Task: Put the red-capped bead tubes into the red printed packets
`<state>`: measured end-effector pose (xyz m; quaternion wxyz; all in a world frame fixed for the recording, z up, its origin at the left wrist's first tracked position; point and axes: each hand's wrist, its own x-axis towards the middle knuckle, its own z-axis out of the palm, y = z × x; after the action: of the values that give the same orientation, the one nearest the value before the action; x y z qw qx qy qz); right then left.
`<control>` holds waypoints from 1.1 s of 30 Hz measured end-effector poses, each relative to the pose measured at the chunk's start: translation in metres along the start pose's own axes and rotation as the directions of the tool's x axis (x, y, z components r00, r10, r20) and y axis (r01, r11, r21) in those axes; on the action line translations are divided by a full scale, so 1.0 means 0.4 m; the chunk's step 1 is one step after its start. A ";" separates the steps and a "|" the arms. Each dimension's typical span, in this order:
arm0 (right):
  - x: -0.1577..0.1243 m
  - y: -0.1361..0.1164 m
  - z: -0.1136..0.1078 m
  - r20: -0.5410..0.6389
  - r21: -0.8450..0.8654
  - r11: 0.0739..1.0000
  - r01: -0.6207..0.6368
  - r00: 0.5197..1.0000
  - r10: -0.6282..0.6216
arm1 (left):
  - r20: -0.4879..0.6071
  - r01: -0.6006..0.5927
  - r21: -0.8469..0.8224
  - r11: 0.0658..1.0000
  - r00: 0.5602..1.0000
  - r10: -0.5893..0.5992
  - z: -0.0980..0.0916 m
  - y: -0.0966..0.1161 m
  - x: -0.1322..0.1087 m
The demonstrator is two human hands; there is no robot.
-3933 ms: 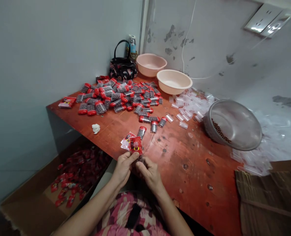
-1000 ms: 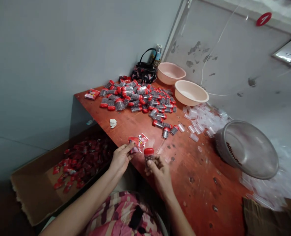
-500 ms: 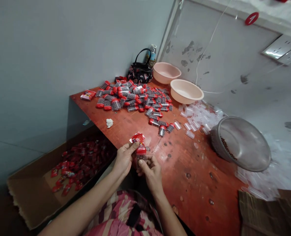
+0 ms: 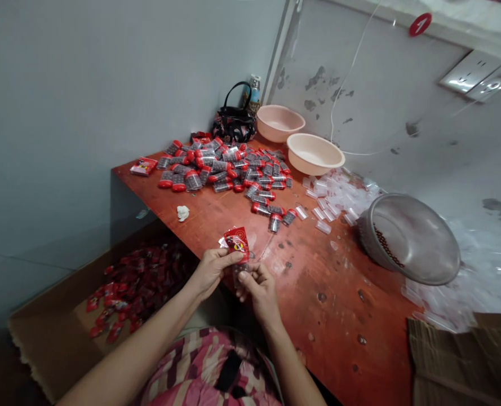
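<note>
Held packet (image 4: 237, 239): thin plastic film, glossy, lightly creased
Held container (image 4: 240, 274): clear plastic, smooth
Capped containers (image 4: 193, 181): shiny clear plastic bodies, smooth red plastic caps
Loose tubes (image 4: 337, 194): clear plastic, glossy
Surface (image 4: 343, 321): wood-like board, red, semi-glossy, scuffed and pitted
Crumpled wad (image 4: 182, 213) by the near edge: white, paper-like, matt
Basins (image 4: 315, 165) by the far edge: smooth plastic, soft sheen
Bowl (image 4: 419, 237): grey, metal-looking, smooth, satin
Handbag (image 4: 232, 128) toward the far corner: patterned, cloth-like
Carton (image 4: 43, 344) below the near edge: brown cardboard, matt, rough torn rim
Stack (image 4: 457, 355): cardboard, matt
Garment (image 4: 182, 372): printed cloth, folded
Socket plate (image 4: 472, 70): smooth, shiny
</note>
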<state>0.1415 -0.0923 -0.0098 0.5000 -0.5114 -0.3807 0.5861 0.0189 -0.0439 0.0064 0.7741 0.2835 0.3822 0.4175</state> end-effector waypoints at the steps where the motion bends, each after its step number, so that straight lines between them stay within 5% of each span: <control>1: 0.002 0.002 -0.001 0.014 0.031 0.999 -0.020 1.000 0.019 | 0.003 -0.003 0.025 1.000 1.000 0.003 0.000 0.003 0.001; 8: 0.004 -0.010 0.001 -0.092 -0.202 0.970 0.138 0.983 -0.159 | -0.068 -0.026 0.013 1.000 0.997 0.027 0.004 -0.005 0.016; 15: 0.016 -0.006 -0.005 -0.003 -0.011 1.000 0.019 1.000 -0.019 | 0.052 0.051 0.064 0.997 0.997 -0.055 0.000 0.013 0.009; 19: 0.013 -0.017 0.003 -0.082 -0.185 0.977 0.109 0.989 -0.126 | -0.062 -0.024 0.123 0.992 0.998 0.031 -0.008 0.000 0.014; 22: 0.019 -0.016 0.004 -0.058 -0.126 0.990 0.059 0.996 -0.067 | -0.097 -0.071 0.110 0.991 0.992 0.082 -0.004 -0.010 0.014; 28: 0.033 0.020 -0.007 -0.017 0.177 0.982 -0.067 0.997 0.071 | 0.128 0.078 0.034 0.996 0.988 -0.082 0.003 -0.005 0.002; 33: 0.021 0.003 0.001 -0.084 -0.054 0.998 0.039 0.995 -0.044 | 0.021 0.030 -0.067 0.997 0.999 -0.029 -0.003 -0.024 0.010</control>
<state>0.1409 -0.0845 -0.0128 0.5142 -0.5410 -0.3848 0.5430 0.0233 -0.0448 -0.0029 0.7930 0.2557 0.3645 0.4159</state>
